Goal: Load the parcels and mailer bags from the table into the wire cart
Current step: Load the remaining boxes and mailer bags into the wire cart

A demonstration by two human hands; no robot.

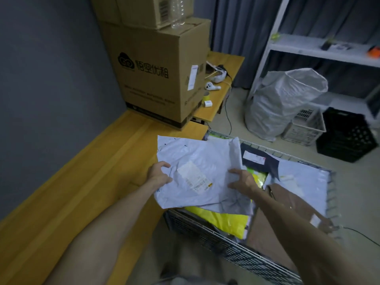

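Note:
A large white mailer bag (197, 161) with a printed label hangs half over the wooden table's (92, 182) edge and half over the wire cart (236, 249). My left hand (159, 173) grips its left edge and my right hand (241, 181) grips its right side. Inside the cart lie a yellow mailer (226, 220), a black mailer (259, 159) with a white label, a brown parcel (292, 200) and another white mailer (304, 177).
Stacked cardboard boxes (156, 73) stand at the table's far end, with earbuds and small items beside them. On the floor to the right are a white sack (283, 103), a white crate (306, 126) and a black crate (345, 134) below a white shelf unit.

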